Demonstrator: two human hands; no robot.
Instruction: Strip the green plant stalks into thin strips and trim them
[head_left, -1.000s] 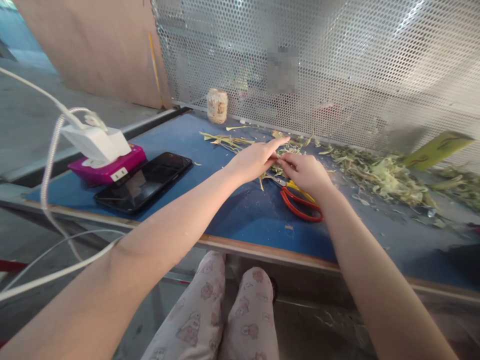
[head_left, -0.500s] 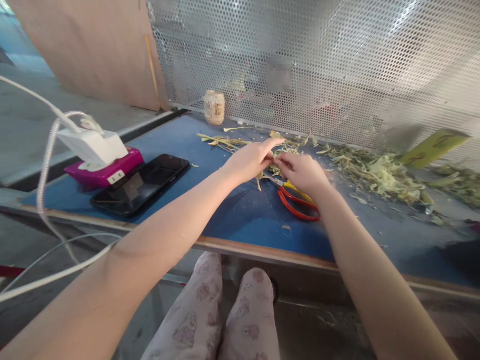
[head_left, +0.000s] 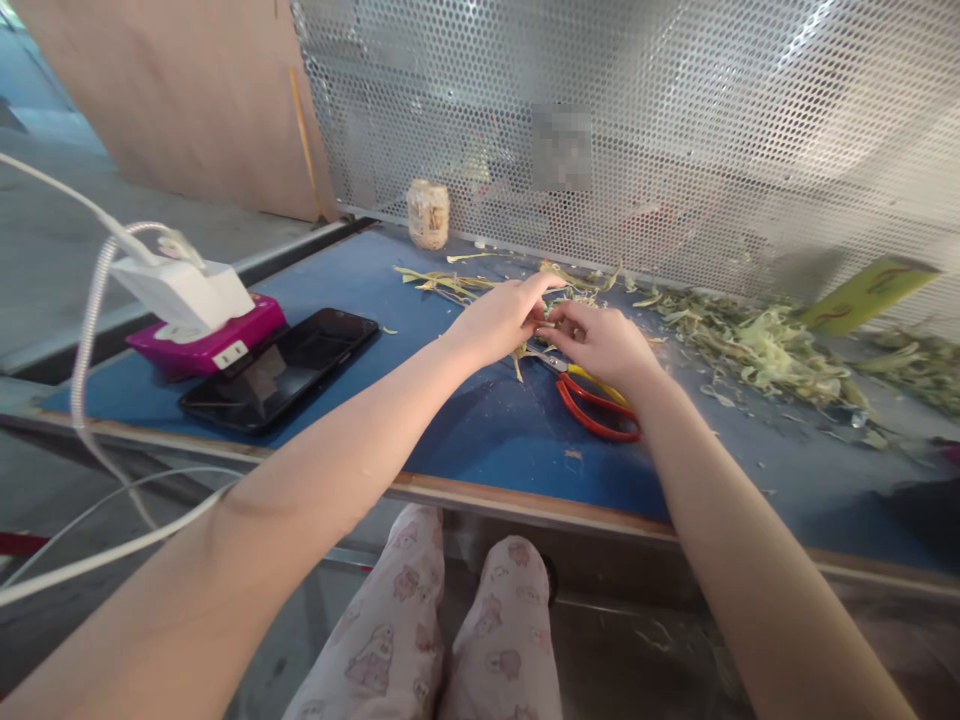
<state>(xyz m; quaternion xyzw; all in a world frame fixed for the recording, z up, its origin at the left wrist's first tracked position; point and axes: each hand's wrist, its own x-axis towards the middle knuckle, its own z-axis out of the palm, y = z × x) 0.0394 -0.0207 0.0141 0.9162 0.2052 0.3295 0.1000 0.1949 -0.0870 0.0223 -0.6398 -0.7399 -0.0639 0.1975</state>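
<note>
My left hand is over the table among dried plant stalks. Its thumb and fingers are pinched together, with the index finger stretched forward; what lies in the pinch is too small to make out. Close beside it, my right hand has its fingers curled, the fingertips near those of the left. Whether they grip a piece of stalk is hidden. Scissors with red and yellow handles lie on the table just under my right hand, blades towards the left hand.
The blue tabletop carries a heap of dry greenish leaves on the right and a yellow-green card. A jar stands at the back by a perforated metal panel. Left are a black phone and magenta power strip with cables.
My right hand's fingers have lifted and spread slightly, shifting a little left towards the left hand's fingertips. The left hand stays nearly in place. The scissors have not moved.
</note>
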